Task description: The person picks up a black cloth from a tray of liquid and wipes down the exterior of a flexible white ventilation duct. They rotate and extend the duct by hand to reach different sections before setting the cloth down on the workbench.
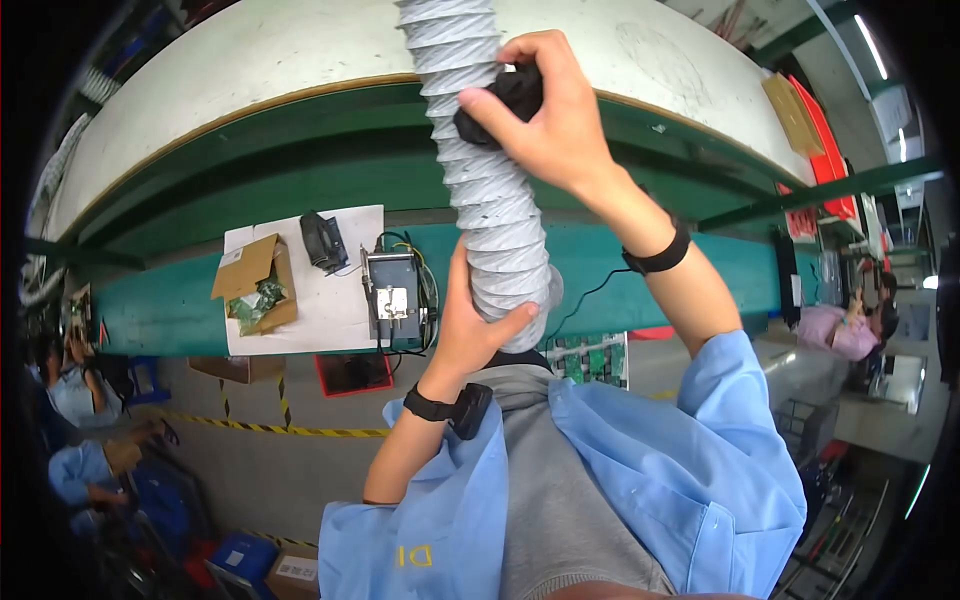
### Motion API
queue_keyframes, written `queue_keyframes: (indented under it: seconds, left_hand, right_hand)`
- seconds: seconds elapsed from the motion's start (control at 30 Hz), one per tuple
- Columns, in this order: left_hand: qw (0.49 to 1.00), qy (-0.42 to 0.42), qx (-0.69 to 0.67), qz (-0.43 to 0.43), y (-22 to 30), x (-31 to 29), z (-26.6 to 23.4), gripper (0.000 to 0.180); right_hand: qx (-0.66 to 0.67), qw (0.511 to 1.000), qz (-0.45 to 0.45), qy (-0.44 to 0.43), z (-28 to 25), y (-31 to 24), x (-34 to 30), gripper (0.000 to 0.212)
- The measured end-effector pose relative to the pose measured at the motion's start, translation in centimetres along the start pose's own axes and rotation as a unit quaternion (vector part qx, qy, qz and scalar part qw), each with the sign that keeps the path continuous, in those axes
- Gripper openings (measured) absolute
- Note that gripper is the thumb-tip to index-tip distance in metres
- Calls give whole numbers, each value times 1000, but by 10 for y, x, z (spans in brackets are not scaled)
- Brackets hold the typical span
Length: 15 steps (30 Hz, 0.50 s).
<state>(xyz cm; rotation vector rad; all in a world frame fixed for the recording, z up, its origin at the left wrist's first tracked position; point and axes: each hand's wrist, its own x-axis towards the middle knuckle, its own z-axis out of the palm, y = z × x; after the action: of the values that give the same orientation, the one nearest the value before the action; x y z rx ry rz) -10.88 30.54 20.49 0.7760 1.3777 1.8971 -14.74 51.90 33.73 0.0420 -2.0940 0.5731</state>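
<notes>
A ribbed light-grey flexible duct hose (490,185) hangs down in front of me, its surface marked with dark specks. Low on the hose, my left hand (468,325) is wrapped round it, thumb across the front and the other fingers hidden behind. Higher up, my right hand (560,125) grips a crumpled black cloth (519,93) and presses it against the hose's right side. Left of the hose, on the green bench, stands a small metal device (395,285) with a clamp-like front and several cables.
A white sheet (320,325) on the green bench (170,315) bears an open cardboard box (262,280) and a black device (322,242). Above runs a white shelf (270,50). Green circuit boards (595,360) lie near my waist. Other people (845,325) sit at both sides.
</notes>
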Motion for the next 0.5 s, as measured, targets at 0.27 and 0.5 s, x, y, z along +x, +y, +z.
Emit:
queue_keyframes:
  seconds: [0.27, 0.5]
  left_hand:
    - [998, -20, -3, 54, -33, 9, 1, 98]
    - [997, 38, -37, 48, -28, 36, -8, 36]
  right_hand:
    - [-42, 998, 37, -19, -14, -12, -76, 24]
    - [36, 994, 89, 61, -45, -22, -96, 26]
